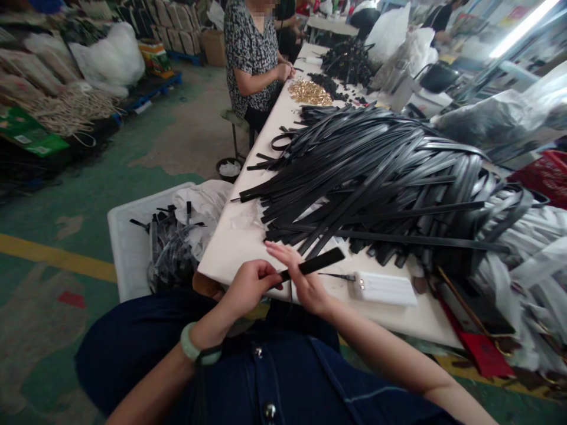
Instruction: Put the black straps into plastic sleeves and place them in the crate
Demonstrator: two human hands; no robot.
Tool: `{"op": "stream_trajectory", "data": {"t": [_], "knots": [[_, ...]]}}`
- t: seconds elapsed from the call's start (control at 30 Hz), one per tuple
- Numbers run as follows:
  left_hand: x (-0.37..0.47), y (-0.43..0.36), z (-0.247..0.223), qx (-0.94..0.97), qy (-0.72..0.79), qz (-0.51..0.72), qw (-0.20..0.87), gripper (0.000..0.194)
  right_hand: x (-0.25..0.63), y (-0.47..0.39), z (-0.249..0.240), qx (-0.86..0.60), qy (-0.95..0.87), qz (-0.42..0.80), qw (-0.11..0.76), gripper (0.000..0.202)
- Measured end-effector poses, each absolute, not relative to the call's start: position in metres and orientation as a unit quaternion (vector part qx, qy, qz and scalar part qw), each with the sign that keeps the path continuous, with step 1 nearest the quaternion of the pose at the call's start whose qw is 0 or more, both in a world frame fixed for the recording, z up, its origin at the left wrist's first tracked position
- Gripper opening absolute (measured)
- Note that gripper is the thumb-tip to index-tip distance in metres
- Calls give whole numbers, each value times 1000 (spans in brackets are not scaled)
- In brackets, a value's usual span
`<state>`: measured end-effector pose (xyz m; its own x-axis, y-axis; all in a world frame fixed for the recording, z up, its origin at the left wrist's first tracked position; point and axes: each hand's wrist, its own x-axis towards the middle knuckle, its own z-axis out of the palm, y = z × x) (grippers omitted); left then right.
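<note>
A short end of black strap [325, 260] sticks out between my hands, just above the table's near edge. My left hand [250, 284] is closed, pinching the strap between thumb and fingers; a pale green bangle sits on that wrist. My right hand [305, 286] lies across the same strap, its fingers stretched out and pointing left. Its thumb is hidden, and the strap's far end shows beyond it. A thin dark cord hangs below the hands. Right of them on the table is a white box-shaped device [384, 288] with a black cable.
Long black straps [354, 159] are heaped across the white table [225, 251]. A white bin [128, 248] with dark scraps stands at the left. Gold-coloured pieces [310, 92] lie near a seated co-worker [250, 62]. A phone [481, 304] is at the right.
</note>
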<state>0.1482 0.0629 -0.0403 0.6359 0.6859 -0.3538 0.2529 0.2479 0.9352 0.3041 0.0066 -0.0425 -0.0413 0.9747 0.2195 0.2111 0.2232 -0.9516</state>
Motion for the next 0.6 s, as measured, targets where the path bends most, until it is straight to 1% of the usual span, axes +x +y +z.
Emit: {"op": "stream_trajectory", "data": {"t": [0.07, 0.17, 0.23, 0.27, 0.3, 0.33, 0.4, 0.43, 0.47, 0.5, 0.53, 0.57, 0.6], "knots": [[153, 64, -35, 580, 347, 177, 715, 36, 291, 4, -49, -465, -600, 414, 503, 56], [148, 70, -26, 558, 278, 151, 767, 63, 278, 5, -51, -460, -528, 462, 544, 58], [134, 77, -23, 548, 216, 66, 805, 75, 281, 11, -41, -455, -443, 521, 570, 64], [124, 81, -23, 548, 181, 2, 817, 77, 288, 15, -33, -452, -387, 547, 589, 67], [113, 84, -26, 554, 152, -67, 816, 74, 297, 19, -22, -451, -334, 560, 609, 66], [102, 87, -31, 568, 132, -128, 802, 66, 310, 23, -10, -448, -292, 562, 631, 65], [82, 91, -42, 624, 149, -195, 742, 40, 342, 27, 16, -430, -258, 529, 684, 63], [74, 91, -47, 660, 193, -193, 700, 31, 357, 28, 29, -417, -268, 501, 710, 64], [68, 90, -50, 701, 260, -166, 643, 28, 370, 29, 39, -407, -291, 464, 731, 64], [64, 89, -51, 744, 340, -121, 563, 28, 378, 29, 47, -409, -321, 424, 742, 64], [62, 87, -50, 782, 416, -71, 459, 28, 382, 28, 52, -427, -356, 389, 734, 63], [63, 84, -46, 813, 470, -26, 343, 26, 379, 28, 53, -460, -399, 371, 701, 59], [65, 81, -40, 839, 494, 4, 230, 24, 370, 29, 51, -498, -446, 368, 646, 51]]}}
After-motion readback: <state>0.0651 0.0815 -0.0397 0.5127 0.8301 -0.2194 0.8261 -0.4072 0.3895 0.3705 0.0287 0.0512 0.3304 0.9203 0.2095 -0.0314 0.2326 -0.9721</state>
